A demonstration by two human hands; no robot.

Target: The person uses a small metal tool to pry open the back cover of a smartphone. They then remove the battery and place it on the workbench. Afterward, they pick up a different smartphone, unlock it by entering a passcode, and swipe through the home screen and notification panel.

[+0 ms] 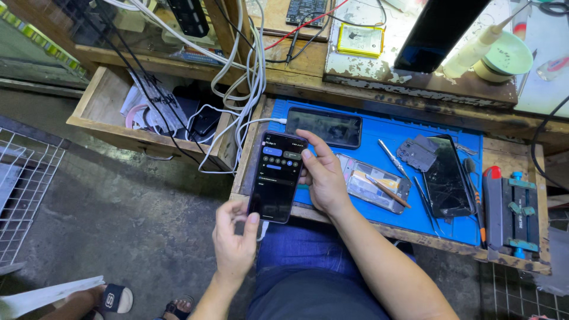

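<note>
Both hands grip the lit phone [277, 176]: your left hand [234, 237] pinches its bottom end, your right hand [323, 175] wraps the right edge with the thumb on the screen. It's over the near-left edge of the blue mat [379, 133] on the tabletop, screen up, long axis pointing away from you, top end slightly right, toward a second dark phone [325, 127] lying crosswise.

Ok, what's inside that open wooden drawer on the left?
The drawer holds a black charger block, white papers, a pink ring-shaped item and tangled cables. Its back is hidden under the bench.
</note>
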